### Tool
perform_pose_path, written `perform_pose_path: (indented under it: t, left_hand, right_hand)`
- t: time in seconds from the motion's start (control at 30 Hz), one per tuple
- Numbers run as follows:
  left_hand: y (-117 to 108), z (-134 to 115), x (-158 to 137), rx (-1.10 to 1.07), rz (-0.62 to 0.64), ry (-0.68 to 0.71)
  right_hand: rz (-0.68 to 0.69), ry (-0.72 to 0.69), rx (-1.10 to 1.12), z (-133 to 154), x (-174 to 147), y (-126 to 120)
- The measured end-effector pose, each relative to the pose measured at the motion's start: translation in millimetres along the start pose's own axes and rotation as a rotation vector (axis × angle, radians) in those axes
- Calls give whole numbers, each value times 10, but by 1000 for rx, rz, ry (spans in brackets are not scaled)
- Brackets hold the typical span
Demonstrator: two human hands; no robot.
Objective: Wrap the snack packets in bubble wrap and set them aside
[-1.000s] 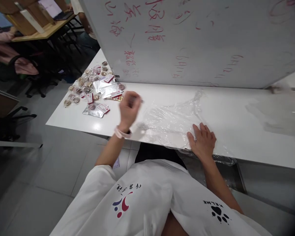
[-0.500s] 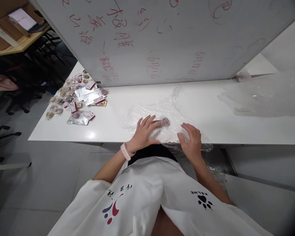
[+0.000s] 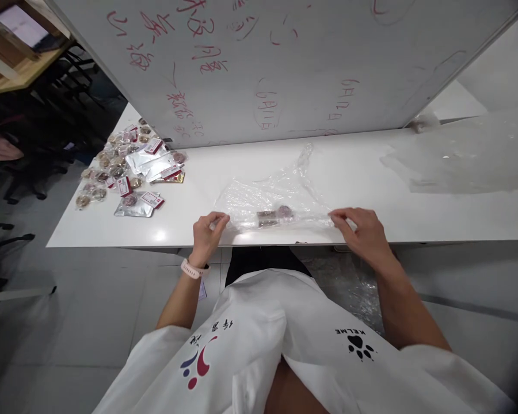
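A clear crinkled plastic bag (image 3: 259, 192) lies on the white table, spread between my hands. My left hand (image 3: 208, 231), with a pale pink band on its wrist, pinches the near left corner. At the near right corner, my right hand (image 3: 360, 230) pinches the plastic between thumb and fingers. Under or within the bag, near its front edge, sit a small dark rectangular packet (image 3: 266, 218) and a round reddish-brown wrapped item (image 3: 285, 213), side by side. I cannot tell whether the plastic covers them fully.
Several small round wrapped items (image 3: 98, 194), silver pouches (image 3: 133, 206) and red-and-white boxes (image 3: 124, 186) crowd the table's left end. A whiteboard (image 3: 242, 75) with red writing stands behind. Translucent plastic sheeting (image 3: 461, 167) covers the right side.
My hands have moved apart, from over the small items to the bag's near corners, and closed on the plastic. The bag's near edge, which hung over the table edge, now lies on the table.
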State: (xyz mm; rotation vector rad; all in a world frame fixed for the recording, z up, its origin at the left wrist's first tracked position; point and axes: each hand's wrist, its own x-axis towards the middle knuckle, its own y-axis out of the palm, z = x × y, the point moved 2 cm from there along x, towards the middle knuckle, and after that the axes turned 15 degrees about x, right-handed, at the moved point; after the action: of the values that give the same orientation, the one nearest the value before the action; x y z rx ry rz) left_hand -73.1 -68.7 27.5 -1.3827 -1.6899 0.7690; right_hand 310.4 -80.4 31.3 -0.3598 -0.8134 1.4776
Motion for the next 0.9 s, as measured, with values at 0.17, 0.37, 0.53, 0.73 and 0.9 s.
perform_pose_path:
  t: [0.17, 0.37, 0.53, 0.73, 0.9]
  left_hand:
    - [169, -106, 488, 318, -41, -53]
    - [355, -422, 161, 172, -163, 339]
    - [685, -525, 51, 48, 239, 608]
    - [730, -447, 288, 99, 202, 325]
    - [694, -470, 280, 191, 246, 113]
  right_hand:
    - [52, 82, -148, -104, 809, 127]
    - [-97, -217, -129, 192, 577, 358]
    - [358, -306, 75, 80, 330, 690]
    - [182, -156, 137, -137, 464, 809]
    - [202, 112, 86, -68, 454, 792]
